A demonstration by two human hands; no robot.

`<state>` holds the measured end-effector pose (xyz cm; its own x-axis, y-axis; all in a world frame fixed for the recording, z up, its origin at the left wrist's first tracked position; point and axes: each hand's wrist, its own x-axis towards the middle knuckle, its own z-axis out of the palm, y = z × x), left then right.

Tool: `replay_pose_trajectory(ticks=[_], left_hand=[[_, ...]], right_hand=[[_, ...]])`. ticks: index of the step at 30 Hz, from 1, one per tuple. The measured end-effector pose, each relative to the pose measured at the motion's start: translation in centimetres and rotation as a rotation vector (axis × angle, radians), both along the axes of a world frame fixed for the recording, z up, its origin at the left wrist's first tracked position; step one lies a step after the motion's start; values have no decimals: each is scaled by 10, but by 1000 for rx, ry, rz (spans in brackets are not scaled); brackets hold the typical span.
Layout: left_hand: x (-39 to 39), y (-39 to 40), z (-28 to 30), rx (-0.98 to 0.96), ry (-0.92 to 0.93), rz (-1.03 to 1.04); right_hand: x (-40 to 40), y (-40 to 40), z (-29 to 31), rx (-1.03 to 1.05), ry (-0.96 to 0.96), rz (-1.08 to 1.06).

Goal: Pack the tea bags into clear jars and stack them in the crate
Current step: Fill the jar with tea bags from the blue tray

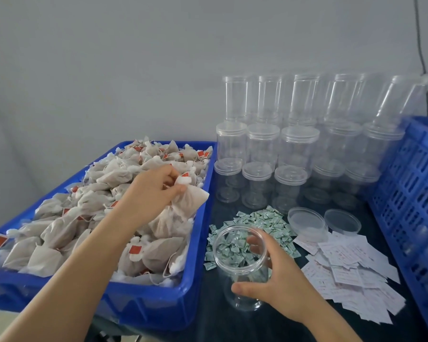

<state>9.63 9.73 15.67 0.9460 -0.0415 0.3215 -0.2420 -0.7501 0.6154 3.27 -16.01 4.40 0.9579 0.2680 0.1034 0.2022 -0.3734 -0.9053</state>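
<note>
The open jar (pixel 241 265) stands upright on the dark table (pixel 269 327), long axis vertical, mouth up, with no lid on it. The right hand (pixel 279 280) curls round its wall, thumb in front and fingers behind. To the left, the left hand (pixel 153 191) pinches a tea bag (pixel 188 198) by its gathered top, the pouch hanging down and to the right above the heaped tea bags in the blue bin (pixel 158 299). Behind the jar lie small green sachets (pixel 265 223), two loose lids (pixel 307 219), white paper slips (pixel 351 270) and stacked lidded jars (pixel 294 144). A blue crate (pixel 410 183) stands at the right edge.
</note>
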Motion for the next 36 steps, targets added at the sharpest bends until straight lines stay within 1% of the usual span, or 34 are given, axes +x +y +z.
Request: replay_pose_trajectory(ticks=[5,10,12,15,17,24,27,29,33,34,36], left_hand=[[-9,-21,4,-17,-43,-132],[-21,-47,-1,-52,-20,-278],[-24,-55,-4,-31,-26,-325],[-28,-62,-10,75,-29,-379],[-29,-65,-13,133,1,-411],[-37,-73,-13,376,80,-501],[-40,-79,-8,509,133,-559],[-37,-82,-4,587,173,-584],[-27,-88,-1,696,238,-638],[-27,-94,-4,744,278,-641],[-23,-101,-6,777,464,-558]], right_hand=[[-1,0,1,20,0,-18],[-1,1,3,47,12,-32],[-2,2,4,51,6,-40],[-2,4,9,67,-8,-49],[-1,3,10,85,-18,-40],[2,8,14,34,-24,-21],[3,13,16,60,-55,13],[4,14,17,50,-59,-1],[4,15,20,26,-95,21],[4,16,21,21,-106,23],[3,16,23,29,-135,29]])
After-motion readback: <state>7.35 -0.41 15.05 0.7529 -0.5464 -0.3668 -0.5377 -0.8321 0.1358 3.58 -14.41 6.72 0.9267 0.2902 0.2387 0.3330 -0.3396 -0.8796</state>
